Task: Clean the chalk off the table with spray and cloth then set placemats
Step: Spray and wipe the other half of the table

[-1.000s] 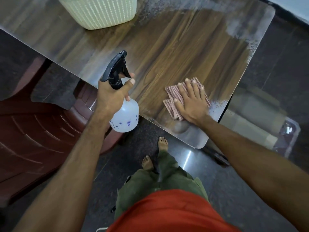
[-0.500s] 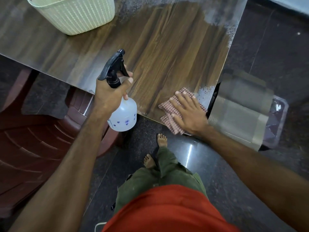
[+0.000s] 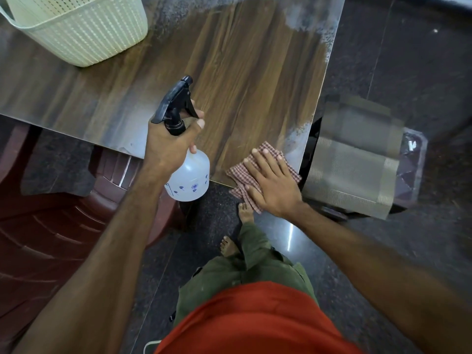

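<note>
Gripping the neck of the spray bottle (image 3: pixel 187 172), the left hand (image 3: pixel 168 146) has its fingers curled round just under the black trigger head, while the right hand (image 3: pixel 272 182) lies flat with fingers straight and spread, pressing the cloth (image 3: pixel 238 175) down at the table's near right corner. Largest of all is the table (image 3: pixel 242 72), a dark wood-grain top with a pale, chalky haze along its far edge and down its right edge, and a small speckled patch of the same near the cloth; the middle of the top shows clean brown grain. On the far left of the table stands a pale green woven basket (image 3: pixel 84 31). Off the right edge, lower than the top, a stack of grey-green woven placemats (image 3: pixel 350 169) lies on some support I cannot make out. The spray bottle is translucent white with small blue flower prints, held over the near edge; its long axis tilts, base toward the person and nozzle pointing away and slightly to the right. The cloth is a red-and-white check, crumpled, partly hanging over the near edge.
</note>
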{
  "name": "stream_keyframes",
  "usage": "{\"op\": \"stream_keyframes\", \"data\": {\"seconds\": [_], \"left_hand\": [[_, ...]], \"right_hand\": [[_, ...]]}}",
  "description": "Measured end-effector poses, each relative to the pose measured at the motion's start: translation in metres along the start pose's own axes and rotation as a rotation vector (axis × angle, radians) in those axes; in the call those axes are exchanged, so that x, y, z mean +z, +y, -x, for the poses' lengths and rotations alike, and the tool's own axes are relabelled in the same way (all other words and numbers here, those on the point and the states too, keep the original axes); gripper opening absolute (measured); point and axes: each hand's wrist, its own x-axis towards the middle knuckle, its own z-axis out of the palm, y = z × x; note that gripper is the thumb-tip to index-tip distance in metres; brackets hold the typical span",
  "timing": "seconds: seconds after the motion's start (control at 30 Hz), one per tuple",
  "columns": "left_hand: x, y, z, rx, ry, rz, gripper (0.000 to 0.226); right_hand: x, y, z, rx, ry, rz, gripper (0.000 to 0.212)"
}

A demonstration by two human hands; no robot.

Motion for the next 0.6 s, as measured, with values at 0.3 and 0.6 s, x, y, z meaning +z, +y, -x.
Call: {"op": "stream_keyframes", "data": {"seconds": [0.3,0.6], "left_hand": [[0.011,-0.002,0.0,-0.011,-0.019,-0.019,0.026],[0.026,0.002,0.001,-0.013,-0.038,0.007,0.024]], "right_hand": [[-0.031,0.093,-0.048,0.297,0.025,-0.069,0.07],[-0.016,0.04,-0.026,0.268,0.03,-0.044,0.07]]}}
